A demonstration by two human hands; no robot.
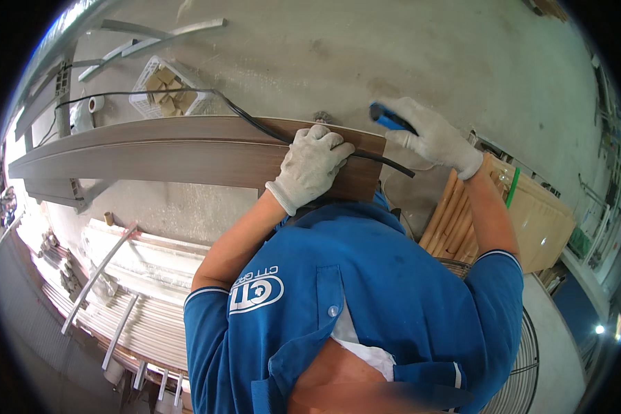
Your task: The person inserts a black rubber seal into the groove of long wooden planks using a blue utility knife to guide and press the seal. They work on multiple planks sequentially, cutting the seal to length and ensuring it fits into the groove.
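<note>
A long brown wood-grain board [186, 159] lies crosswise in front of me. Over its right part runs a black cable [252, 123], whose loose end sticks out past the board's right end. My left hand [309, 165], in a pale work glove, is closed round the cable and rests on the board. Up and to the right, my gloved right hand [431, 134] grips a blue-and-black utility knife [391, 119], held apart from the cable. The knife's blade cannot be made out, and the glove covers part of its handle.
Beyond the board, a white basket [141, 103] holds brown pieces. Metal profiles [152, 41] lie at the far left. Wrapped brown tubes [452, 214] and a tan package [541, 221] are at my right. White strips [152, 324] lie on a rack at the near left.
</note>
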